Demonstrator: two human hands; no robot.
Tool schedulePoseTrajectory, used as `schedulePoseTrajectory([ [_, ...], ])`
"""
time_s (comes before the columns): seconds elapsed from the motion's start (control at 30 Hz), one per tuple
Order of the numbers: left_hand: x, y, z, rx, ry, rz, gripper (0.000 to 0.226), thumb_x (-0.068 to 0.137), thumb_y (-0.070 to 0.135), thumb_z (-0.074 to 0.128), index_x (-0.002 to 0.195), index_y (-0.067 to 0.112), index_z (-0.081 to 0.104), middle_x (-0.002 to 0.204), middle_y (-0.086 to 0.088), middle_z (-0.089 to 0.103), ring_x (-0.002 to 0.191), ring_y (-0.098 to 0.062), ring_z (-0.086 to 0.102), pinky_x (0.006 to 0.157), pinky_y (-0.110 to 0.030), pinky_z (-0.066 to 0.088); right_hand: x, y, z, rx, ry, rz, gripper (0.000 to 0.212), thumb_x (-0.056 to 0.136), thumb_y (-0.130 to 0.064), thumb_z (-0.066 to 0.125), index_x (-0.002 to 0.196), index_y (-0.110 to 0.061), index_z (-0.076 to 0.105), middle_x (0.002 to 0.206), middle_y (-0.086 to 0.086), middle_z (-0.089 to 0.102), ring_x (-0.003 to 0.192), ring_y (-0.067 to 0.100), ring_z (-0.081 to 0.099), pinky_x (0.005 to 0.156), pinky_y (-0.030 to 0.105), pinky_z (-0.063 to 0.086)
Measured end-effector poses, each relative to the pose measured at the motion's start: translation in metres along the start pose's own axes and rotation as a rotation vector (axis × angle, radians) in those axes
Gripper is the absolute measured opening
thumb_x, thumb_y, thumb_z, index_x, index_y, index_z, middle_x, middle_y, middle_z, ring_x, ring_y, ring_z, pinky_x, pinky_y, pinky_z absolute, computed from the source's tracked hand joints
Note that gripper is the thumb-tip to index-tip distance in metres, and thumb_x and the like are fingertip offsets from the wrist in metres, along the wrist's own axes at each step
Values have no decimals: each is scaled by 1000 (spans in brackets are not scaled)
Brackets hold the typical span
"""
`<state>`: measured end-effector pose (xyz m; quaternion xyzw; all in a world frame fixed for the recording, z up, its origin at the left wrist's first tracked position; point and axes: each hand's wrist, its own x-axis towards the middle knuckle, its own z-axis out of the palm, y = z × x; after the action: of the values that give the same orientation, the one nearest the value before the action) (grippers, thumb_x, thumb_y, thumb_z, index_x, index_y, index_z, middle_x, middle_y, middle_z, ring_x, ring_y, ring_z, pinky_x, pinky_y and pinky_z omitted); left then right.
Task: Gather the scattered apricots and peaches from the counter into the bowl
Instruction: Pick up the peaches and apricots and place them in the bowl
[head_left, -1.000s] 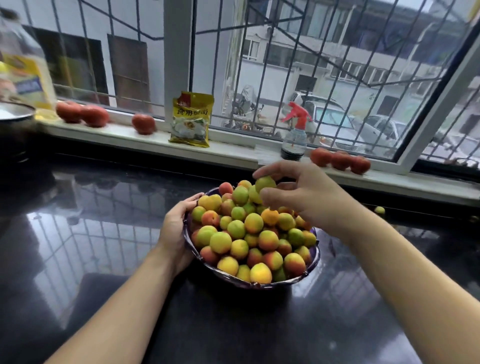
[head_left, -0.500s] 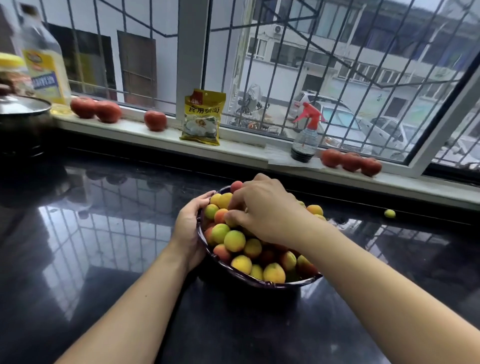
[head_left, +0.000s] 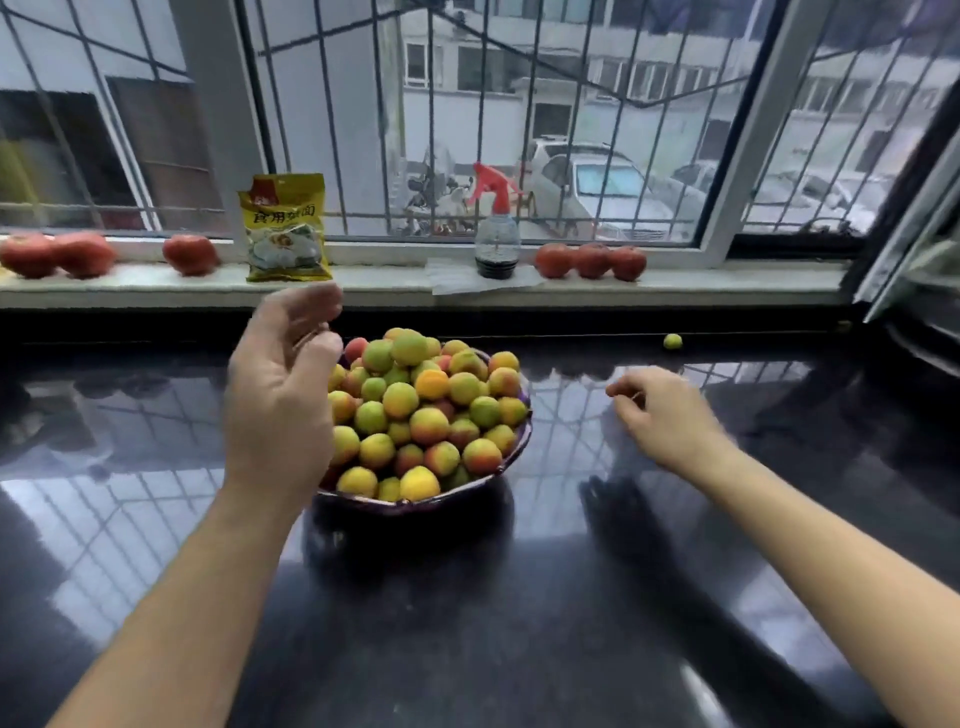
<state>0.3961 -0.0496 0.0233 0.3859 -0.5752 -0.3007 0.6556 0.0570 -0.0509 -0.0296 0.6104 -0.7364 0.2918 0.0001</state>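
**On the Dark Counter, One Stray Fruit Left Beside a Heaped Bowl**

Along the windowsill (head_left: 156, 291), tomatoes (head_left: 189, 253), a yellow packet (head_left: 287, 228) and a spray bottle (head_left: 496, 236) sit out of the working area. Just left of the bowl (head_left: 511, 449), the left hand (head_left: 280, 395) is raised beside the rim, fingers loosely curled and holding nothing, probably placed to steady the bowl. The apricots and peaches (head_left: 421, 410) are piled above the rim, small and round, green-yellow with orange and red blush. Right of the bowl, the right hand (head_left: 662, 415) hovers low over the counter (head_left: 519, 649), fingers curled inward; whether they pinch anything I cannot tell. A stray green fruit (head_left: 672, 341) lies well apart by the back edge, likely its next target.
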Motion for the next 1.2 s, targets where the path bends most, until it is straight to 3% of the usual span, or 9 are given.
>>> schedulePoseTrajectory([
  [0.07,-31,25,53,41,-325,215,33,95,10,53,124,18,68,119,1,73,116,-11,68,103,-24,51,3,37,-6,-61,-25,107,21,92,-14,59,104,-17,75,108,7,71,104,30,64,88,33,46],
  [0.13,-60,23,117,289,-717,389,36,98,12,58,132,17,67,123,1,72,117,-9,64,101,-17,45,10,64,-10,-87,-35,175,25,91,-15,57,109,-18,74,115,9,69,110,32,62,93,35,46],
  [0.2,-78,-7,177,557,-1005,374,43,103,24,57,145,22,59,135,-2,65,127,-19,57,104,-25,38,20,87,-8,-109,-57,193,28,90,-16,54,111,-20,72,120,11,67,113,33,61,96,37,48],
  [0.27,-78,-53,214,811,-1097,301,51,105,39,49,154,24,50,151,-6,55,138,-28,48,113,-33,32,30,110,-6,-124,-81,198,32,90,-16,52,116,-19,70,123,13,63,115,34,59,100,39,47],
  [0.43,-67,-115,228,1012,-1029,261,77,89,61,14,152,30,48,154,-3,46,145,-27,37,124,-48,26,84,157,-3,-185,-70,225,35,93,-15,49,125,-19,63,129,16,49,119,39,53,104,42,44],
  [0.67,-66,-114,230,1010,-1034,223,65,95,58,20,153,37,40,157,6,35,150,-17,22,129,-46,14,184,177,35,-224,-205,264,59,91,-9,49,148,-24,45,155,11,26,133,41,42,110,46,41],
  [0.9,-66,-109,229,986,-1033,234,61,97,57,26,152,35,42,157,4,37,151,-20,24,129,-47,16,191,160,49,-400,-151,111,33,89,-4,55,119,-11,67,124,15,55,115,39,53,95,43,51],
  [1.03,-67,-103,226,975,-1023,218,60,96,53,29,147,29,50,151,-2,45,145,-24,32,125,-47,21,154,107,16,20,-118,151,31,97,-23,55,128,-19,61,123,12,64,103,34,63,81,34,50],
  [1.2,-78,-97,219,987,-939,204,40,99,37,44,122,11,64,129,-16,61,124,-39,52,105,-47,40,69,1,-43,428,-148,-19,9,94,-23,66,102,-23,68,82,-3,73,74,15,70,69,32,56],
])
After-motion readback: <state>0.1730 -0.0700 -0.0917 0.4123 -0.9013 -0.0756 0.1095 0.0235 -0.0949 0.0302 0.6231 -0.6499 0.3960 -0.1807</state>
